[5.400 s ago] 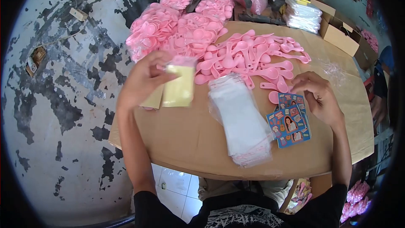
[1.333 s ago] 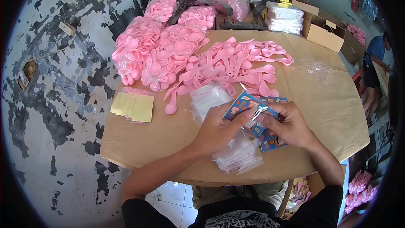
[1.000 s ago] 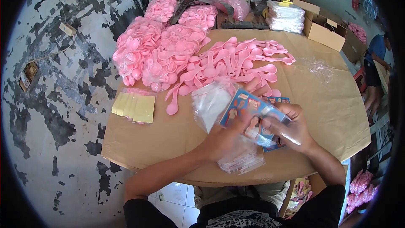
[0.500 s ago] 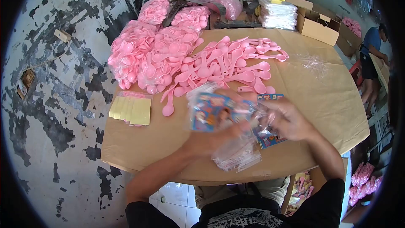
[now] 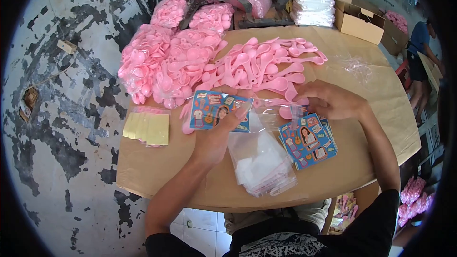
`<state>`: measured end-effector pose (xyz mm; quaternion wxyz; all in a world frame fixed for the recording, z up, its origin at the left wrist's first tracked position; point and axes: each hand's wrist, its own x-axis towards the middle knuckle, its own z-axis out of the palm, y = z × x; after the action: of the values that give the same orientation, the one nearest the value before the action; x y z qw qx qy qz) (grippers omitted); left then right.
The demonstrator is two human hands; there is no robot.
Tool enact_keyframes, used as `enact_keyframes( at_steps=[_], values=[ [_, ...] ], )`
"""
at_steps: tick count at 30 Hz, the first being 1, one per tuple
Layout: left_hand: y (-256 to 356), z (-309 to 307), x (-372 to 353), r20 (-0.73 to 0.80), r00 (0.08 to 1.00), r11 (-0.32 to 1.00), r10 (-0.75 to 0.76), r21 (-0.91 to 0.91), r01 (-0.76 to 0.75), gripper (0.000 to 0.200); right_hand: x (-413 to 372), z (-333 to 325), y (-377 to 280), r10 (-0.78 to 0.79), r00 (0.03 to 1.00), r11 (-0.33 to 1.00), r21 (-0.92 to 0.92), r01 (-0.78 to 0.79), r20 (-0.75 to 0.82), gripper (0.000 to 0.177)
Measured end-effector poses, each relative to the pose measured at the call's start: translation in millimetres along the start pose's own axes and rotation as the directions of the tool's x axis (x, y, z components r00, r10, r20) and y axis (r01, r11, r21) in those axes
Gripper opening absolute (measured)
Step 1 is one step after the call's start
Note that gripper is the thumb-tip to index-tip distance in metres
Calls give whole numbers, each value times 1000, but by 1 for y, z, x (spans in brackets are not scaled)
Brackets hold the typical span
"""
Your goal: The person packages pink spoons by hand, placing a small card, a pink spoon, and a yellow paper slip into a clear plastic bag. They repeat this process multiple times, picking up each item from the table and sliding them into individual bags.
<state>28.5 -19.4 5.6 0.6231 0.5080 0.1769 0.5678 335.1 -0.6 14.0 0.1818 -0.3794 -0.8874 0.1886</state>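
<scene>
My left hand is closed on a blue printed card, its thumb across the card's right part. Clear plastic stretches from the card to my right hand, whose thumb and fingers pinch its far end. Below that hand lies a stack of similar blue cards. A pile of clear plastic bags rests between my forearms. Just beyond both hands, a heap of loose pink spoons spreads over the brown-covered table.
Bulging bags of pink spoons stand at the back left. Packed pieces with yellow cards lie at the left. A cardboard box and stacked plastic packs sit at the back right. Another person stands far right.
The card in my left hand has moved left and up, and the plastic is now stretched between my hands. My right hand has moved up, uncovering more of the card stack.
</scene>
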Motion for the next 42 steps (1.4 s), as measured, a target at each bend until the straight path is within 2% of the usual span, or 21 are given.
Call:
enact_keyframes(
  at_steps=[2, 8, 11, 13, 15, 17, 20, 21, 24, 25, 28, 29, 32, 33, 35, 38, 40, 42],
  values=[
    [-4, 1, -1, 22, 1000, 1000, 2, -20, -2, 35, -1, 14, 5, -47, 996, 993, -112, 38, -81, 37],
    [-7, 2, -4, 2, 998, 998, -61, -1, 61, 35, 7, 12, -4, 97, 986, 979, -166, -119, -139, 21],
    [-3, 3, -4, 36, 999, 1000, -25, -11, 25, 35, 3, 15, -1, -92, 948, 978, -205, 29, -304, 18],
    [-1, 2, -4, 51, 999, 1000, -20, -23, 21, 35, 3, 17, -1, -98, 871, 990, -135, 37, -482, 17],
    [-2, 2, -3, 52, 999, 999, -9, -31, 11, 35, 1, 16, -5, 27, 839, 992, 118, 44, -543, 16],
    [-2, 4, -4, 50, 999, 1000, 0, -31, 2, 35, -6, 6, -18, 238, 874, 854, 520, 19, -423, 16],
    [-1, 7, -3, 42, 999, 999, 12, -33, -10, 35, -12, -1, -57, 413, 887, 795, 556, -242, -205, 22],
    [-1, 6, -3, 35, 999, 999, 10, -44, -9, 35, -13, -5, -64, 428, 899, 767, 565, -306, -94, 25],
    [0, 3, -3, 11, 1000, 1000, 13, 17, -13, 32, -15, -2, -59, 12, 986, 950, 310, 41, -165, 28],
    [1, 2, -2, 4, 1000, 998, 16, 52, -17, 30, -16, -1, -64, 142, 972, 902, 429, -49, -187, 30],
    [-1, -1, -1, -21, 1000, 1000, -5, 10, 6, 32, -14, 0, -76, 177, 945, 782, 622, 35, -275, 27],
    [-2, 2, -2, 7, 1000, 999, -7, -34, 7, 33, -16, 5, -70, 170, 936, 811, 583, 46, -309, 27],
    [-6, 10, -4, 85, 996, 994, 0, -109, 9, 37, -14, 13, -87, 160, 949, 802, 597, 35, -271, 25],
    [-9, 11, -6, 106, 994, 995, 10, -99, 1, 38, -13, 21, -86, 178, 944, 736, 674, 59, -277, 25],
    [-12, 12, -6, 133, 991, 997, 24, -81, -13, 39, -15, 19, -93, 226, 953, 714, 699, -22, -201, 30],
    [-13, 12, -5, 142, 989, 996, 41, -90, -28, 40, -16, 17, -94, 181, 970, 577, 816, 28, -162, 37],
    [-11, 14, -4, 137, 990, 992, 39, -126, -22, 40, -15, 21, -96, 144, 957, 583, 803, 125, -253, 39],
    [-12, 17, -3, 159, 986, 991, 58, -129, -37, 41, -13, 34, -103, 114, 902, 720, 660, 215, -417, 39]
  ],
)
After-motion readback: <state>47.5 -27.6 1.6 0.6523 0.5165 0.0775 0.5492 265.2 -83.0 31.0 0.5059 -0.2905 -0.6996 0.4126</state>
